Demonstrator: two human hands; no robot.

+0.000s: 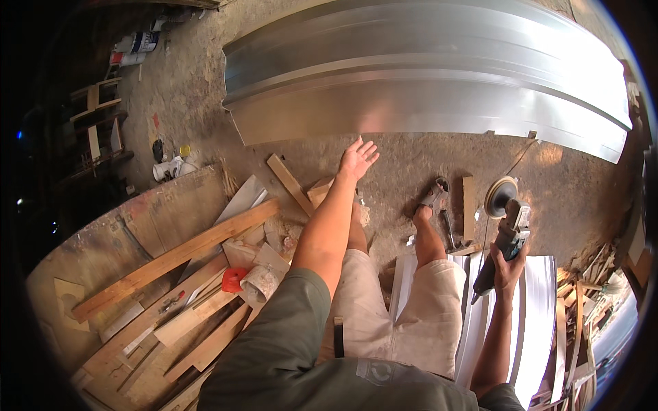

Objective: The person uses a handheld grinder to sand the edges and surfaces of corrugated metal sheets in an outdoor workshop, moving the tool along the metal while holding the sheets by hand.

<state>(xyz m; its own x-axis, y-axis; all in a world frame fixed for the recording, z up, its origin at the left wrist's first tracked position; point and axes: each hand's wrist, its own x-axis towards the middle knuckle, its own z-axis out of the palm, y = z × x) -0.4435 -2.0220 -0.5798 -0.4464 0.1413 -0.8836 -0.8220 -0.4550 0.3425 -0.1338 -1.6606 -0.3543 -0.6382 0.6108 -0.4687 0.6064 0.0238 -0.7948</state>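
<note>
My left arm reaches forward, and my left hand (358,159) is open with its fingers apart, close to the near edge of a large ribbed metal sheet (411,89). Whether a fingertip touches that edge I cannot tell. On the right, my right hand (508,268) is wrapped round the body of an angle grinder (510,236). A round, pale disc (501,196) sits at the grinder's far end, held above the floor and apart from the big sheet.
Wood planks (178,259) and offcuts lie at my left on a worn board, beside a red object (234,279). A hammer (449,229) lies by my foot. More ribbed sheet (534,322) is at my right, with scrap wood (577,335) beyond. Bottles and cans stand at the far left.
</note>
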